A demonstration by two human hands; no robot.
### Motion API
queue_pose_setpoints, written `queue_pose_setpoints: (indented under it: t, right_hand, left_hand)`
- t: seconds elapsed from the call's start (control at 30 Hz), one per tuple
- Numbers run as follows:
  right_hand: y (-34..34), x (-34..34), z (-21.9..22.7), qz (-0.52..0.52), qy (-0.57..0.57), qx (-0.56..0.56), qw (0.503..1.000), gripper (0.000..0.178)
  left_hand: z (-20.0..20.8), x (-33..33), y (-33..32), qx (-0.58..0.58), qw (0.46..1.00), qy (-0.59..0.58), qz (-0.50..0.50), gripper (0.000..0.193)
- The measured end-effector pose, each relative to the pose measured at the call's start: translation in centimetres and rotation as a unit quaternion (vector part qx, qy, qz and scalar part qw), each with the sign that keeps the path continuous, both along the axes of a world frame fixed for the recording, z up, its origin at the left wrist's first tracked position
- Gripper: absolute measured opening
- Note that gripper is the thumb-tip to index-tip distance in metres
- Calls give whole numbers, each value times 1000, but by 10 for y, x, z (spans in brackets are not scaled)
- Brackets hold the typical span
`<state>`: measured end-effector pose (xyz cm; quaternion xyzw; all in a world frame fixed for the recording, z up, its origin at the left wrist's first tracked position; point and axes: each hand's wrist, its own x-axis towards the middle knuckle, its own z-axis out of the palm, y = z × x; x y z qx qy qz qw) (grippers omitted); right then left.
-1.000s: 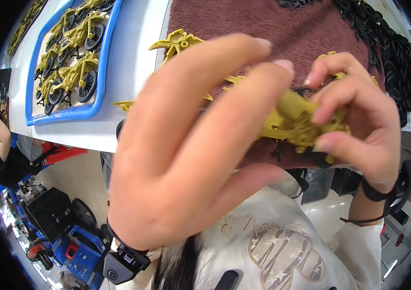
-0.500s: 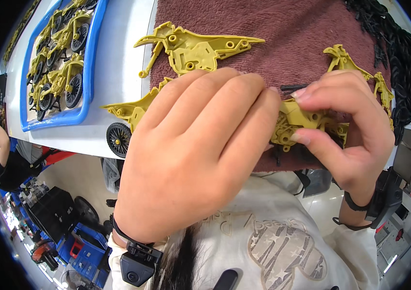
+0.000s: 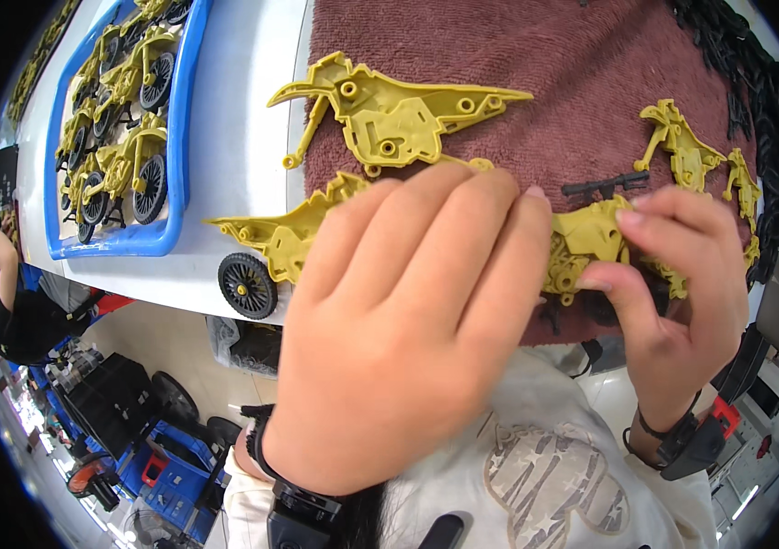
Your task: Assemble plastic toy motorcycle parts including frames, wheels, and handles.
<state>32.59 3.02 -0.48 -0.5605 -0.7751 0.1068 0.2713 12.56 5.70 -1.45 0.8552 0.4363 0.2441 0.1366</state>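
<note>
My left hand [image 3: 408, 320] is closed with its back up, its fingers curled over a yellow toy motorcycle body [image 3: 586, 233]. At that body's right end, the thumb and fingertips of my right hand [image 3: 682, 274] press on it. Left of my left hand, a pointed yellow shell part [image 3: 284, 233] and a black spoked wheel [image 3: 248, 285] stick out. My palm hides whether they join the body. A loose yellow half-shell [image 3: 389, 123] lies inside-up beyond my left hand. Just beyond the body lies a small black rod-like part [image 3: 605, 186].
A blue tray [image 3: 174, 183] of yellow toy motorcycles with black wheels stands at the left on the white table [image 3: 234, 128]. Brown towel [image 3: 582, 64] lies under the work. More yellow parts [image 3: 687, 151] and a heap of black parts [image 3: 765, 101] are at the right.
The view has shifted, so most things sit lower and further right. My right fingertips have drawn back slightly toward the body's right edge, and the black rod-like part shows more fully.
</note>
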Motion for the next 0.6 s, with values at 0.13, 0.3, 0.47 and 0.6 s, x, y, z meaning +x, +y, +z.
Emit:
queue_pose_setpoints:
  t: [0.13,0.3,0.47,0.6]
  right_hand:
    - [-3,0,4,-7,-10,-7,1000,35]
    - [-7,-11,-3,-37,20,-29,999,33]
    - [-17,-9,-3,-47,275,-85,957,59]
    - [-10,1,-5,38,398,-82,913,76]
  left_hand:
    - [3,10,-8,0,998,41,45,41]
    - [4,12,-13,1,997,52,62,41]
    - [14,4,-14,-42,997,40,47,42]
    - [17,0,-12,-28,999,-8,28,50]
